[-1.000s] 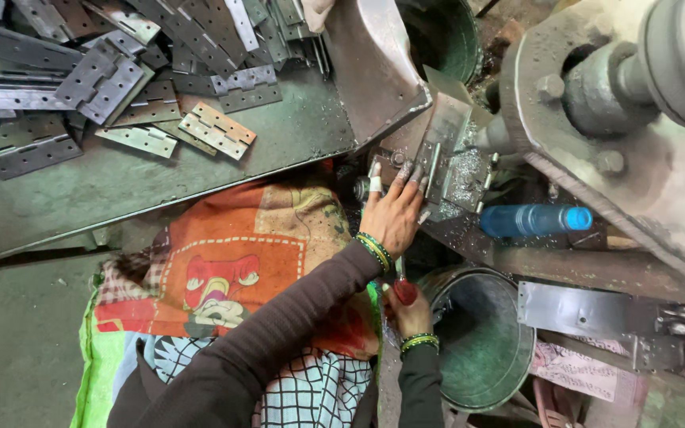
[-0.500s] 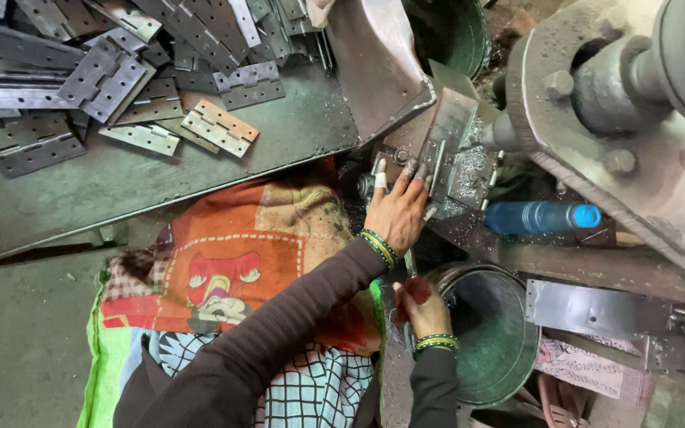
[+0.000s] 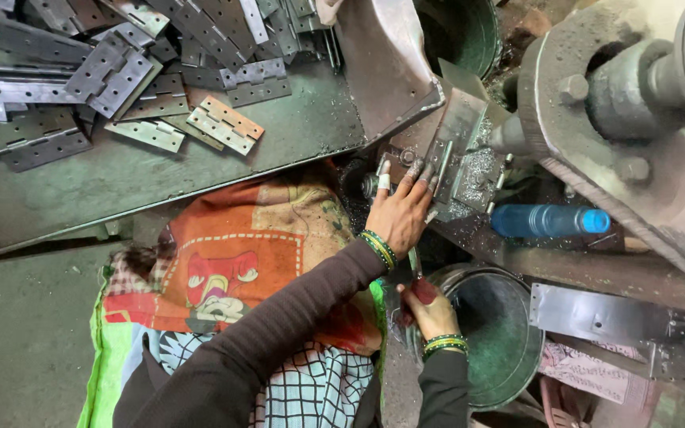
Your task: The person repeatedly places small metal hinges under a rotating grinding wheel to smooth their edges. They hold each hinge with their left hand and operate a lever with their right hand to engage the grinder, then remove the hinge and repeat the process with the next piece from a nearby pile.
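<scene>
A metal plate (image 3: 455, 147) is pressed by the left hand (image 3: 398, 214), fingers spread, lying at one o'clock. The right hand (image 3: 430, 309), at six o'clock, grasps the bucket (image 3: 509, 349) rim.

One package only: blue plastic bottle (image 3: 547, 220) lying on its side on the machine ledge, blue cap pointing right. No labels readable, no signs or screens.

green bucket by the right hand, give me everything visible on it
The green bucket is round, apparently painted metal, with a worn, scuffed inside and a pale rim. It stands upright and open below the machine's ledge, low in the picture. No contents can be made out. The right hand rests at its left rim, and a flat steel plate overlaps its upper right edge.
</scene>
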### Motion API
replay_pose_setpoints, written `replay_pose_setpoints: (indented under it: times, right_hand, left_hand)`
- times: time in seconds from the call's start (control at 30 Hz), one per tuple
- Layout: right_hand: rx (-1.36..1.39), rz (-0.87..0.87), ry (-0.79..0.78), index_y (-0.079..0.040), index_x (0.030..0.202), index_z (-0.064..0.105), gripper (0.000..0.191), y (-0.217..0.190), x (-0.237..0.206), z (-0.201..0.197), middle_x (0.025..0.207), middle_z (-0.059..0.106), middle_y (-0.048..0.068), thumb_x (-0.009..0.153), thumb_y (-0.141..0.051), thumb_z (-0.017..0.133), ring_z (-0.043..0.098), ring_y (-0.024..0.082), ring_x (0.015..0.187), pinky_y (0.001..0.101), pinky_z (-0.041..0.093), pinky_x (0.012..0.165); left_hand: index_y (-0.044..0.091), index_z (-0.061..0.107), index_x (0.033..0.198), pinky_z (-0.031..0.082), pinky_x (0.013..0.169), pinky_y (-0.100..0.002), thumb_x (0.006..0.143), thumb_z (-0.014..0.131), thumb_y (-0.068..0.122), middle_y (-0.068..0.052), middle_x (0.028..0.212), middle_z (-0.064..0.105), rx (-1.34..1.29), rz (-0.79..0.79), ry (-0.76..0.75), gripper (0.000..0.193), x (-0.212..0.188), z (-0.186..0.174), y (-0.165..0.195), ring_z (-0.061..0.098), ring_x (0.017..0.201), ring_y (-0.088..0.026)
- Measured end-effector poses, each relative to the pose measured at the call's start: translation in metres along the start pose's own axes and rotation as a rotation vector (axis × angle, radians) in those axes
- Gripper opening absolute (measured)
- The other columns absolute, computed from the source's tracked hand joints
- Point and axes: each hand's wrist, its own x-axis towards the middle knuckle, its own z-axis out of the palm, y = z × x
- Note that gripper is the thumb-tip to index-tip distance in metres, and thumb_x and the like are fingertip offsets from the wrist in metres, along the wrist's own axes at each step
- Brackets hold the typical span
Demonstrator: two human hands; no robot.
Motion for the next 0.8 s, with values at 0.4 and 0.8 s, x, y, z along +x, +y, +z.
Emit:
replay_pose_setpoints:
  times: [0.4, 0.8]
  right_hand:
    - [-0.022, -0.109, 0.196, -0.003, 0.091, 0.071, 0.033, 0.009, 0.013, 0.034, 0.074, 0.073, 0.006, 0.083, -0.034, 0.081, 0.065, 0.016, 0.060, 0.0325, 0.052, 0.058]
    - [-0.403, 0.060, 0.272, -0.011, 0.101, 0.075, 0.048, -0.059, -0.034, 0.009, 0.086, 0.076, 0.015, 0.083, -0.055, 0.073, 0.072, 0.030, 0.079, 0.0422, 0.054, 0.073]
  left_hand:
    - [0.002, 0.059, 0.139, 0.020, 0.124, -0.067, 0.095, 0.056, 0.019, -0.010, 0.145, 0.051, -0.063, -0.004, -0.102, 0.047, 0.002, -0.003, -0.005, 0.041, 0.146, -0.028]
    - [0.005, 0.061, 0.130, 0.029, 0.115, -0.063, 0.088, 0.062, 0.021, -0.009, 0.138, 0.056, -0.071, 0.002, -0.022, 0.046, -0.003, 0.007, 0.000, 0.045, 0.139, -0.029]
